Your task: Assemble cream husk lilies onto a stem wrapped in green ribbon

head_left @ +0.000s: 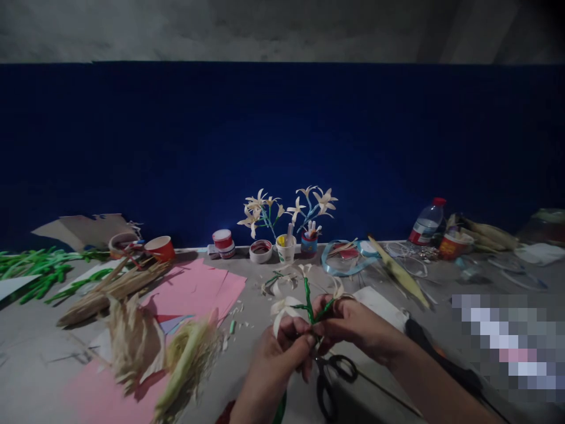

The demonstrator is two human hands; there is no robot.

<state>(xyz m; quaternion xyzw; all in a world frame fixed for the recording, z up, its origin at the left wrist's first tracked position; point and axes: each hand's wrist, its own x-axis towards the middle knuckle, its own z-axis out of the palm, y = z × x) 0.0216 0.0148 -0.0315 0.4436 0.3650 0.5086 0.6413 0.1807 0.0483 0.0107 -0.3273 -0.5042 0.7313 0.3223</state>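
A handmade flower branch [308, 300] with green-wrapped stems and pale, husk-like petals is held upright between my hands. The fingers of my left hand [282, 353] pinch it low, where the stems join. My right hand [353, 321] grips beside that joint, its thumb and fingertips close to my left ones. What exactly lies between the fingertips is partly hidden. Just beneath my hands lie black-handled scissors [325, 400], their blades mostly covered by my fingers. Farther back, similar pale flowers [253, 212] on bluish-green stems stand behind small cups.
Corn husks [132, 341] and pink paper [194, 294] cover the left side, with green pipe-cleaner-like stems [39, 271] beyond. Along the back edge stand a white cup [285, 250], a red-lidded jar [223, 242] and a plastic bottle [426, 224]. Blue ribbon [329, 262] lies behind my right hand.
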